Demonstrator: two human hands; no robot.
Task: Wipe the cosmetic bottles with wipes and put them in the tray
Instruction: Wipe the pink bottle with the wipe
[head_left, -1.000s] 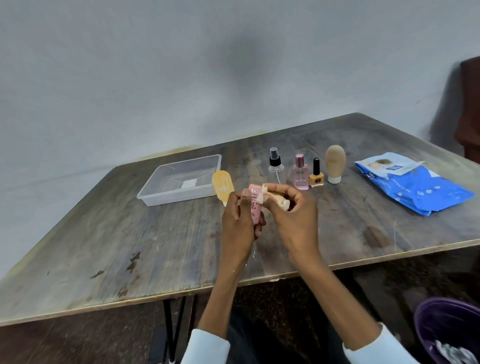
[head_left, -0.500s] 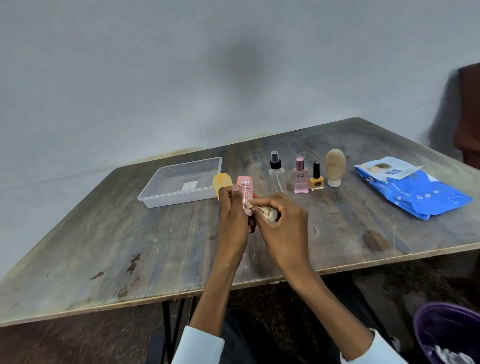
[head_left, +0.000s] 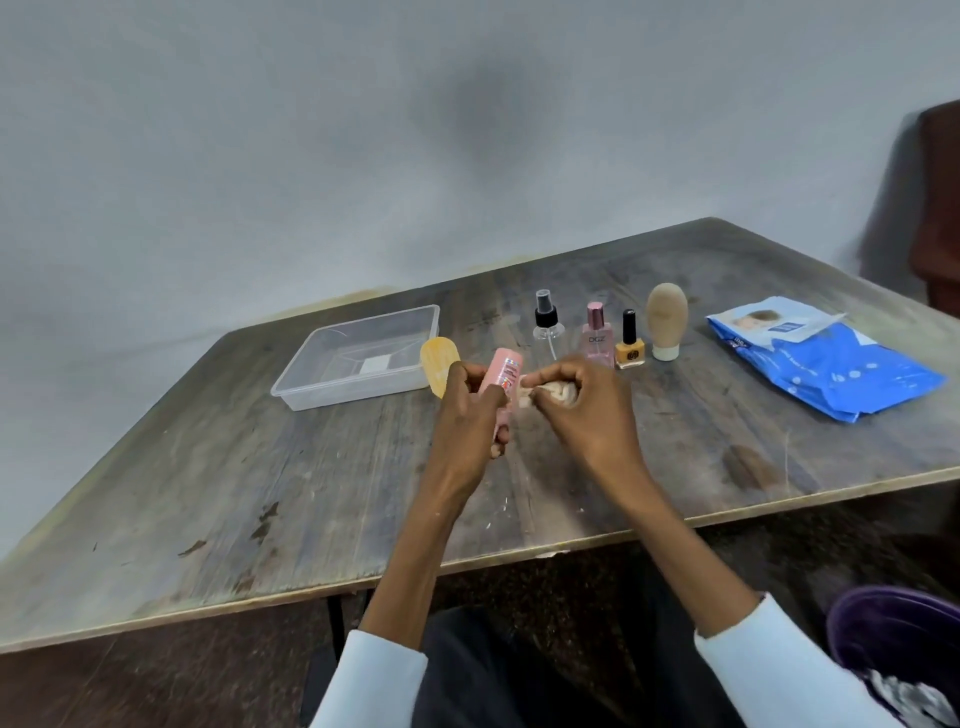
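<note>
My left hand (head_left: 470, 415) grips a pink tube (head_left: 502, 375) upright above the table's middle. My right hand (head_left: 587, 410) holds a crumpled wipe (head_left: 545, 391) pressed against the tube's right side. A yellow tube (head_left: 439, 361) stands just left of my left hand, partly hidden by it. Behind my hands stand a clear spray bottle (head_left: 546, 325), a pink perfume bottle (head_left: 597, 335), a yellow nail polish (head_left: 629, 348) and a beige bottle (head_left: 666, 319). The clear plastic tray (head_left: 311, 382) lies at the back left, with no bottle in it.
A blue pack of wipes (head_left: 826, 358) lies on the table's right side. A purple bin (head_left: 904, 649) with used wipes stands on the floor at the lower right. The wooden table (head_left: 208, 493) ends close to my lap.
Both hands dropped a little toward the table and then rose again with the pink tube. The wipe moved along the tube's side. The bottles on the table stayed put.
</note>
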